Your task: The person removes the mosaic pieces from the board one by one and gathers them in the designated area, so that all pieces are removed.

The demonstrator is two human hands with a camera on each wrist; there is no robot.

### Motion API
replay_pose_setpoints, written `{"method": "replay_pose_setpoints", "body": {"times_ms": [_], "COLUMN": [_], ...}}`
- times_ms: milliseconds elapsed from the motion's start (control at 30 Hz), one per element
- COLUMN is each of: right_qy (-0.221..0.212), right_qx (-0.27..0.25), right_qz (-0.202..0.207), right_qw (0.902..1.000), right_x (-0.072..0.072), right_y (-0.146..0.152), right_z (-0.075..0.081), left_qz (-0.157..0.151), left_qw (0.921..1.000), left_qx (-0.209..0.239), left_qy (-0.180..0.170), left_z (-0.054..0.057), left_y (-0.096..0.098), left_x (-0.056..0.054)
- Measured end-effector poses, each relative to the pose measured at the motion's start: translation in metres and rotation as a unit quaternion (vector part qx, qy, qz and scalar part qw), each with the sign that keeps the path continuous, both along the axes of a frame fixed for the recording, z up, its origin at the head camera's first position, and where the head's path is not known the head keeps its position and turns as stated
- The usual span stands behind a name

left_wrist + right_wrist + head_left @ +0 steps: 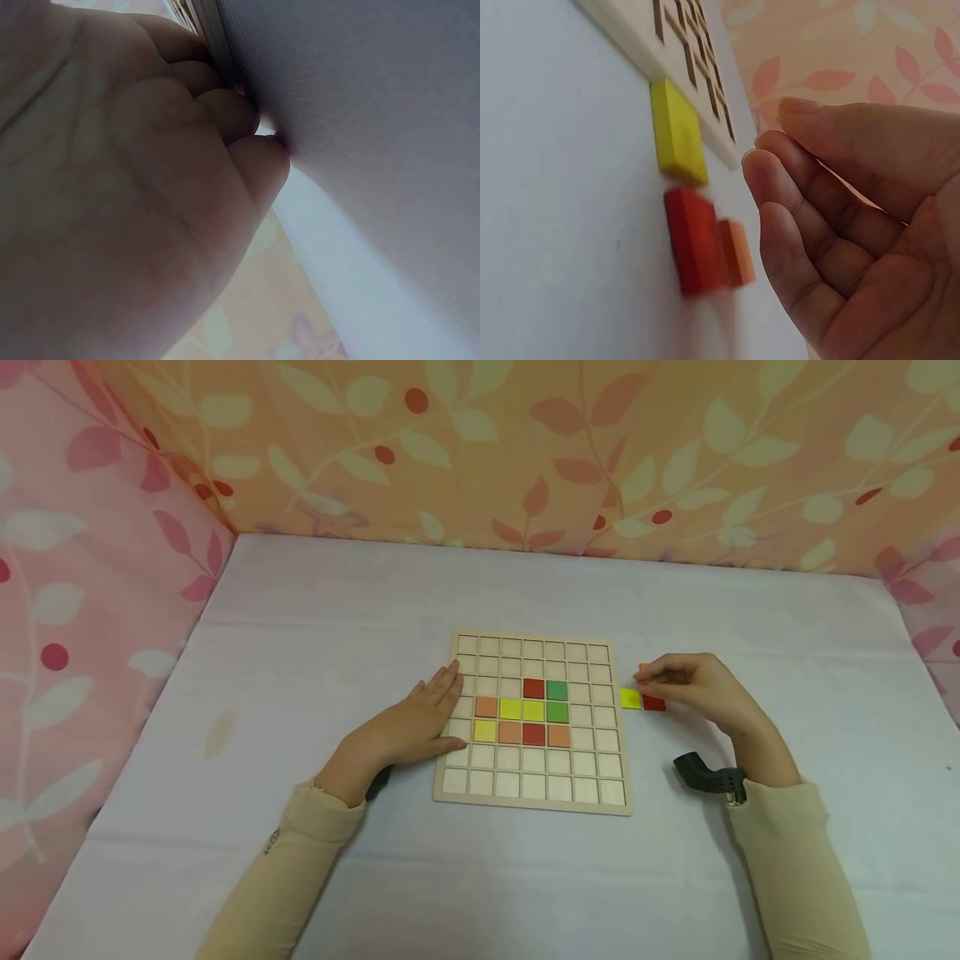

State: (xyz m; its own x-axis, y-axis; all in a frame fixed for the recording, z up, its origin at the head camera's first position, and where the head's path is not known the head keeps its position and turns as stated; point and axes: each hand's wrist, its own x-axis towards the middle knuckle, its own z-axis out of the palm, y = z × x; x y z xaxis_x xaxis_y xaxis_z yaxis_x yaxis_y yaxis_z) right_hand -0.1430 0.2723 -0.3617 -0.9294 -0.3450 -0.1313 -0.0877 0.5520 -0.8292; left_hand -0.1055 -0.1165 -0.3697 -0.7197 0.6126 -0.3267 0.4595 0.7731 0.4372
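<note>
My left hand (416, 722) rests flat on the left edge of a wooden grid board (534, 787), its fingers extended over the rim and outer squares. In the left wrist view the palm and several fingers (259, 169) show beside the board's edge. Off the board's right side lie a yellow tile (630, 698), a red tile (654, 702) and an orange tile (739, 253). Just above them hovers my right hand (693, 683), partly covering the orange one in the head view. Its fingers bend loosely toward the thumb, with nothing between them in the right wrist view.
Red, green, yellow and orange tiles (533, 711) sit in the board's middle squares. A white cloth (337, 610) covers the table. Patterned fabric (480, 452) stands along the back and sides. A black wrist mount (708, 775) sticks out from the right wrist.
</note>
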Motion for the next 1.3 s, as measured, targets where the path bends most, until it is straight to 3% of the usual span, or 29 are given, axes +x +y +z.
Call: {"method": "replay_pose_setpoints", "body": {"times_ms": [167, 433, 833, 1300], "right_qy": [-0.004, -0.005, -0.033, -0.025], "right_qx": [0.007, -0.026, -0.043, -0.023], "right_qz": [0.018, 0.059, 0.116, 0.135], "right_qw": [0.9998, 0.9979, 0.9918, 0.9903], "right_x": [-0.004, -0.009, -0.026, -0.034], "right_y": [-0.015, -0.043, -0.084, -0.108], "right_z": [0.003, 0.006, 0.001, -0.007], "left_qz": [-0.001, -0.001, 0.003, 0.004], "left_qw": [1.0, 1.0, 1.0, 1.0], "left_qx": [-0.002, -0.008, -0.005, -0.001], "left_qy": [0.001, 0.001, 0.001, 0.003], "left_z": [0.0, 0.001, 0.0, 0.0], "left_y": [0.001, 0.001, 0.001, 0.001], "left_x": [-0.001, -0.002, 0.0, 0.0]}}
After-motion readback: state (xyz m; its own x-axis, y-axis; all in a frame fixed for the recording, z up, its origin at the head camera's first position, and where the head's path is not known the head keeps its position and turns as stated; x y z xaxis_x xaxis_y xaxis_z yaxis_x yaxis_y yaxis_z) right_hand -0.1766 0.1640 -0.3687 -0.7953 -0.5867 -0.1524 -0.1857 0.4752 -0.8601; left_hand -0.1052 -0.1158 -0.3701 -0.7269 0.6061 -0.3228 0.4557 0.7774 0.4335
